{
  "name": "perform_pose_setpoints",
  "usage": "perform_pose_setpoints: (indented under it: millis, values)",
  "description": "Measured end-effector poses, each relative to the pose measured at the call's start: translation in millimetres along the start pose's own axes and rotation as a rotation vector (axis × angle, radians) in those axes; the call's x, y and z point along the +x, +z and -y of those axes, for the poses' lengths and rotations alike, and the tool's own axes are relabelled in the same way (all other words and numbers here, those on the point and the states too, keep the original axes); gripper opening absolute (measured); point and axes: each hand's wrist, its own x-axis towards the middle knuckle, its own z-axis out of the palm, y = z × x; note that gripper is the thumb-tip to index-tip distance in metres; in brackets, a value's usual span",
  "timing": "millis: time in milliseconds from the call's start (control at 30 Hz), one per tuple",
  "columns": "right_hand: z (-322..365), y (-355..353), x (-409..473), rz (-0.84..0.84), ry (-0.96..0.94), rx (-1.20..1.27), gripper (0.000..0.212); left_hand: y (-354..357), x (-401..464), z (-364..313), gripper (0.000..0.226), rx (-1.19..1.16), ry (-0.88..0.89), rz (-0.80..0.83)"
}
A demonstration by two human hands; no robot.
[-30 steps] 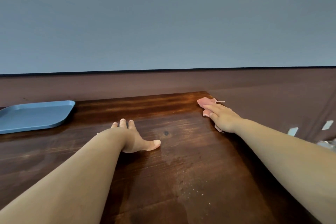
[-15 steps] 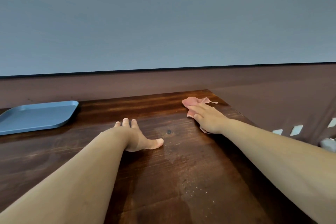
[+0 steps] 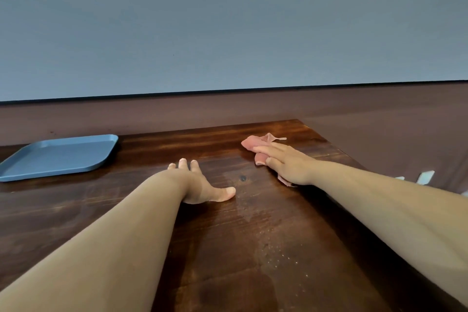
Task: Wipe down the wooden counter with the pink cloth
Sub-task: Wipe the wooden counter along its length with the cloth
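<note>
I see my right hand (image 3: 286, 164) lying flat on the pink cloth (image 3: 254, 144), fingers straight, pressing it onto the wooden counter (image 3: 253, 235) near the far right corner. My left hand (image 3: 200, 185) rests flat on the counter, fingers spread, holding nothing. A blue tray (image 3: 58, 157) sits far left of the cloth.

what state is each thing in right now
cloth: bunched, flat on the counter under the right hand
right hand: fingers straight, pressing the cloth
left hand: fingers spread, resting on the counter
counter: damp streaks and specks near the middle
tray: upright, nothing on it
</note>
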Motion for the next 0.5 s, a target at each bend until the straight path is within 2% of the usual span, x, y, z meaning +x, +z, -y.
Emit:
perform_pose_setpoints:
  millis: [133, 200, 300, 367, 500]
  values:
    - [16.4, 0.3, 16.1, -0.119, 0.246, -0.042, 0.056, 3.2, 3.4, 1.3, 0.145, 0.014, 0.014, -0.018]
    - [27.3, 6.7, 14.6, -0.081, 0.2, -0.034, 0.054, 2.7, 2.8, 2.1, 0.148, 0.011, 0.009, -0.025]
    - [23.1, 7.7, 2.8, 0.015, 0.004, -0.019, 0.051, 3.5, 4.7, 1.4, 0.157, 0.006, 0.015, -0.015]
    - [16.7, 1.4, 2.8, 0.036, -0.03, 0.001, 0.05, 2.8, 7.2, 1.6, 0.165, 0.007, 0.016, -0.019]
    - [29.2, 2.4, 18.1, -0.093, 0.227, -0.033, 0.054, 4.8, 10.0, 1.8, 0.169, -0.011, 0.008, -0.021]
